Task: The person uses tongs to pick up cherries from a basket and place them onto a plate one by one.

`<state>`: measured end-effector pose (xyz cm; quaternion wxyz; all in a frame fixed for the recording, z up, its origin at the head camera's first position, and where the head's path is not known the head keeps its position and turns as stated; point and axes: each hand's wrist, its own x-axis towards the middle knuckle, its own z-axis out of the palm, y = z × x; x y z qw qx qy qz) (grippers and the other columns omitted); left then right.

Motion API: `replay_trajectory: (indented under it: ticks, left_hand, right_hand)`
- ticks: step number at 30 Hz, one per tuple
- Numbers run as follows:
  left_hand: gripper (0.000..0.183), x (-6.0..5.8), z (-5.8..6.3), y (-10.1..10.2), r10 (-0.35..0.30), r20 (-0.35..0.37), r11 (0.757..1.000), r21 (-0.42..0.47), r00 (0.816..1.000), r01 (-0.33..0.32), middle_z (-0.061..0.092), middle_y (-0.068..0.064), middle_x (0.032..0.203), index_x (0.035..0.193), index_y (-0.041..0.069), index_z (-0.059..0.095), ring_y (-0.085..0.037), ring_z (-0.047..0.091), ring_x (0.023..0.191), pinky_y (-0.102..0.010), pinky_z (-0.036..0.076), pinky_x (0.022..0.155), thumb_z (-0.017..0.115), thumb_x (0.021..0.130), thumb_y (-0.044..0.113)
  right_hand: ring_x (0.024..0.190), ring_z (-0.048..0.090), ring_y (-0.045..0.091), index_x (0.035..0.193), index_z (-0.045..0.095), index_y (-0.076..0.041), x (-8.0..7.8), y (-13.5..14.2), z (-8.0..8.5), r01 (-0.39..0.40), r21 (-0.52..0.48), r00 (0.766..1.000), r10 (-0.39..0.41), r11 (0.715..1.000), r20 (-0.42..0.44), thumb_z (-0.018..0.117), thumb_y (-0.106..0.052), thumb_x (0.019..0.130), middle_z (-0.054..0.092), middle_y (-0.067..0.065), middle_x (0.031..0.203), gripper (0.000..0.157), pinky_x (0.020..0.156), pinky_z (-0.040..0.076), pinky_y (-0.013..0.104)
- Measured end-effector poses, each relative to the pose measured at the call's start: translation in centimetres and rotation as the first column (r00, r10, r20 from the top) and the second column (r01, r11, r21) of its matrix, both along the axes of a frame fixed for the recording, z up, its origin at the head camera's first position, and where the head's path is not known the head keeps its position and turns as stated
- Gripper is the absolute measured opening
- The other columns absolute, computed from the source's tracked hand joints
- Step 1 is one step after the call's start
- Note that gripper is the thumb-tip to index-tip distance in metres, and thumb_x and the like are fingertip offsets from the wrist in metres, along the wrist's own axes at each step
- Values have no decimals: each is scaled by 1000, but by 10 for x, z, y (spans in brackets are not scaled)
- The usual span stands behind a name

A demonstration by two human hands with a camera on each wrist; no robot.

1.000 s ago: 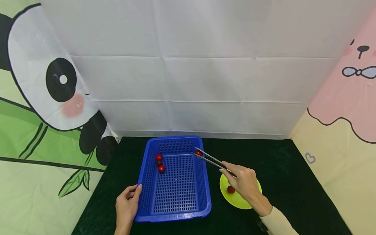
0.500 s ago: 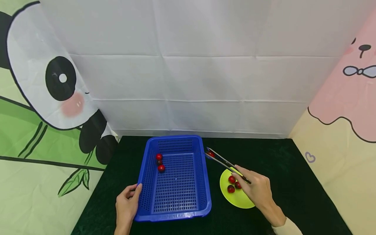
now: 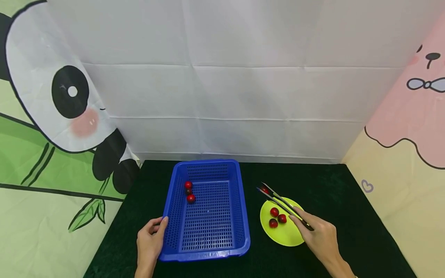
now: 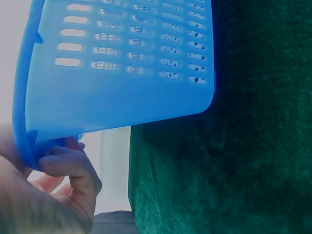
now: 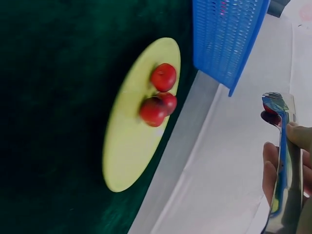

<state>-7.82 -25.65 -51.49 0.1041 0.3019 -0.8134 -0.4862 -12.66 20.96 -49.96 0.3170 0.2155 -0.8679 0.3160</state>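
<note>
My left hand (image 3: 149, 243) grips the left rim of a blue perforated plastic basket (image 3: 207, 227), thumb over the edge and fingers curled beneath it in the left wrist view. My right hand (image 3: 321, 237) holds metal tongs (image 3: 286, 207), and a red cherry tomato (image 3: 265, 190) is pinched between their tips. Tongs and tomato hang above the far-left edge of a yellow-green plate (image 3: 285, 236), right of the basket. On that plate lie three cherry tomatoes (image 5: 164, 77), dark red with blackish patches. Inside the basket, a short row of cherry tomatoes (image 3: 191, 199) sits near the left wall.
Basket and plate stand on a dark green cloth-covered table (image 3: 347, 216). A white sheet (image 3: 243, 96) hangs behind it. Printed cloths flank both sides, a panda (image 3: 72, 92) on the left and a pink animal (image 3: 410, 127) on the right.
My right hand has drawn the tongs and the pinched tomato from over the basket's right rim rightward to the plate, uncovering the tomatoes there. My left hand and the basket stay put.
</note>
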Motion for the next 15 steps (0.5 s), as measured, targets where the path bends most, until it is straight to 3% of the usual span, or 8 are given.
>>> replay_trajectory:
  ticks: [6, 11, 15]
  left_hand:
    - [49, -2, 2, -3, -11, 38, 1000, 17, 999, 10, 70, -23, 106, 127, 0, 66, -20, 67, 77, -33, 57, 66, 65, 101, 41]
    - [48, -4, 5, -7, -43, 59, 994, 102, 997, 37, 70, -21, 105, 129, -2, 63, -19, 68, 77, -33, 58, 66, 65, 102, 38]
    - [48, -6, 7, -10, -62, 70, 987, 152, 996, 51, 72, -17, 102, 130, -3, 62, -16, 69, 76, -32, 58, 65, 65, 102, 36]
  right_hand:
    - [66, 69, 7, 108, 80, -5, 12, 14, -9, 56, 13, 998, -56, 998, -5, 93, 0, 67, 79, 7, 93, 43, 64, 48, 9]
    - [70, 73, 11, 107, 81, -7, 21, 21, -18, 115, 41, 993, -116, 992, 15, 95, -4, 66, 79, 4, 91, 43, 64, 50, 11]
    - [65, 67, 0, 106, 82, -7, 28, 27, -27, 154, 52, 987, -157, 987, 47, 95, -7, 67, 79, 4, 88, 41, 60, 48, 11]
